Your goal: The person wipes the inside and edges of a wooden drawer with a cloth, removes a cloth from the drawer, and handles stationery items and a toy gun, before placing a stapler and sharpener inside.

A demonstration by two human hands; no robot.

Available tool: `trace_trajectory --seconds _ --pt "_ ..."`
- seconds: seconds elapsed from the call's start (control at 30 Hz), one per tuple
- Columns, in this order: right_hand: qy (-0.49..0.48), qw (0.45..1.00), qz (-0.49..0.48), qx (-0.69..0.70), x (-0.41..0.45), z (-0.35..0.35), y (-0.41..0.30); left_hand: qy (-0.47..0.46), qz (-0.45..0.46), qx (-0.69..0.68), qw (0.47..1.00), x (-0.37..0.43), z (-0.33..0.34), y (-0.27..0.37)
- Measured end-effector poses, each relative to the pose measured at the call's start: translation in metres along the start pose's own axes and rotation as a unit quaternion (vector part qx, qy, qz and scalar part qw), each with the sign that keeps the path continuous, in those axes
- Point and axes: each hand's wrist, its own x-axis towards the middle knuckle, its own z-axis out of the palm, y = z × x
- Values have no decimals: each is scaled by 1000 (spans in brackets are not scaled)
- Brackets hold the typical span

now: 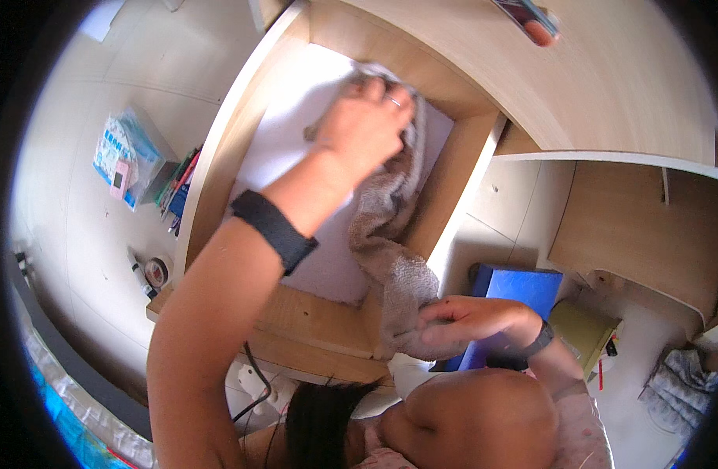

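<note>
A grey-brown terry cloth [388, 258] runs from inside a pale wooden drawer [453, 170] over its near right corner. My left hand [368, 120], a ring on one finger and a black band on the wrist, presses bent fingers onto the bunched far part of the cloth, above the drawer's white bottom [277, 140]; it is blurred. At the near right corner my right hand [470, 319], with a dark watch on its wrist, grips the cloth's near end between thumb and fingers. The left fingertips are partly hidden in the folds.
On the floor to the left are a plastic packet [124, 152], pens [180, 187], a tape roll [156, 271] and a marker [141, 272]. A wooden desktop [617, 76] spans the upper right. Below it are a blue box [523, 293] and a grey cloth [681, 387].
</note>
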Motion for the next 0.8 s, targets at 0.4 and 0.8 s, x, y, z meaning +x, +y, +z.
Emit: trace_trajectory --seconds 0.4,0.8 --pt "-19 998 -16 -62 7 0 -6 10 -9 -134 991 12 2 46" --pt "18 998 -43 -52 4 2 5 -101 156 -324 928 -60 -42 23"
